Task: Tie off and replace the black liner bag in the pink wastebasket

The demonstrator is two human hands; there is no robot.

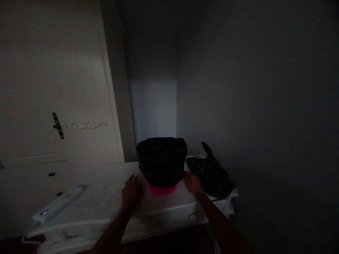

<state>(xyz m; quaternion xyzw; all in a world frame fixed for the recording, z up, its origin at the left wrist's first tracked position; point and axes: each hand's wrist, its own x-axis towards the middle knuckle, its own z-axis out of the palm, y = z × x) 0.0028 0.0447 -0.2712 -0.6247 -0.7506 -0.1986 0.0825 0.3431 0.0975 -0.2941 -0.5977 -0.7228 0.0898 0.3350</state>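
Observation:
A pink basket or bin stands upright on the white dresser top, with only its lower part showing. A black plastic bag covers its upper part and hangs down over the outside. Left of the bin is my left hand, fingers apart and holding nothing, a little away from the bag. At the bag's lower right edge, my right hand has its fingertips closed on the plastic. Beside that hand lies a second heap of black plastic bags. The dim light hides what is inside the bin.
The white dresser has a drawer knob at its front. On its left end lies a white power strip with a cable. A white wardrobe with a dark handle stands left; a grey wall borders the right.

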